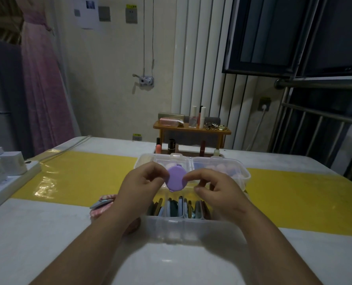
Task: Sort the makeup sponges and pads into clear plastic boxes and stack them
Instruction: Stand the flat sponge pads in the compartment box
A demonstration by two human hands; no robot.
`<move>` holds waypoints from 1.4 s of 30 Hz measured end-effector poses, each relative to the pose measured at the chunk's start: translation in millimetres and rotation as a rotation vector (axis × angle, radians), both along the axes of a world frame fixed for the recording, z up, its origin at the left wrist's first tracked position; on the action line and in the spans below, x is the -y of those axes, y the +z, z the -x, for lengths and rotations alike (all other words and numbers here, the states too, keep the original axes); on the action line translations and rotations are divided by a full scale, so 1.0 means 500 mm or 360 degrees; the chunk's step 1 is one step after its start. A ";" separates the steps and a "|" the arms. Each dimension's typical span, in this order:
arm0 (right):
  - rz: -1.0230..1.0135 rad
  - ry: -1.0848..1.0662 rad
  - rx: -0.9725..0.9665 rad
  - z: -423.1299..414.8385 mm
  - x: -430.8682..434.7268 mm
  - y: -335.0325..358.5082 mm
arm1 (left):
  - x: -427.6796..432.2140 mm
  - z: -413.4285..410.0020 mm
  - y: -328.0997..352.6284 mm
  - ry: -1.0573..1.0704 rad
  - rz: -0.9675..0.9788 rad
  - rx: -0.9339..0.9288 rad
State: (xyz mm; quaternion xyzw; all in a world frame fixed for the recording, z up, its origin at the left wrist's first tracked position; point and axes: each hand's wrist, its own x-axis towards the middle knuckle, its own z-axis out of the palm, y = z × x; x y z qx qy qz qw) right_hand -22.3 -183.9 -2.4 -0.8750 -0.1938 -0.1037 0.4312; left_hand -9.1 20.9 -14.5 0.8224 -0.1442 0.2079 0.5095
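Observation:
A purple oval pad (176, 178) is held upright between both hands above the near clear box (183, 225). My left hand (139, 188) pinches its left edge, and my right hand (214, 187) pinches its right edge. The near box holds several flat pads (179, 206) standing on edge in rows. Behind it a second clear box (220, 164) with a closed lid holds pale pink sponges. Two more pads (102, 203), one grey-blue and one pink patterned, lie on the table left of the near box, partly hidden by my left forearm.
A white power strip with chargers (4, 171) lies at the table's left edge. A small wooden shelf (191, 129) with bottles and lipsticks stands behind the boxes. A yellow band (84, 173) crosses the white table. Metal railing (319, 120) is at the right.

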 end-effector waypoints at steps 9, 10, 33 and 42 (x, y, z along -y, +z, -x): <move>-0.0263 -0.0203 0.0176 -0.005 0.009 0.002 | 0.000 -0.007 -0.012 -0.0020 -0.0171 -0.0096; -0.0280 -0.0225 0.0185 -0.006 0.011 0.001 | 0.000 -0.007 -0.012 0.0009 -0.0190 -0.0092; 0.0002 -0.0340 0.0099 0.002 0.025 0.015 | -0.008 -0.023 -0.016 0.0244 -0.0347 -0.0252; 0.0226 -0.0392 -0.0025 0.000 0.021 0.012 | -0.009 -0.023 -0.015 0.0233 -0.0351 -0.0268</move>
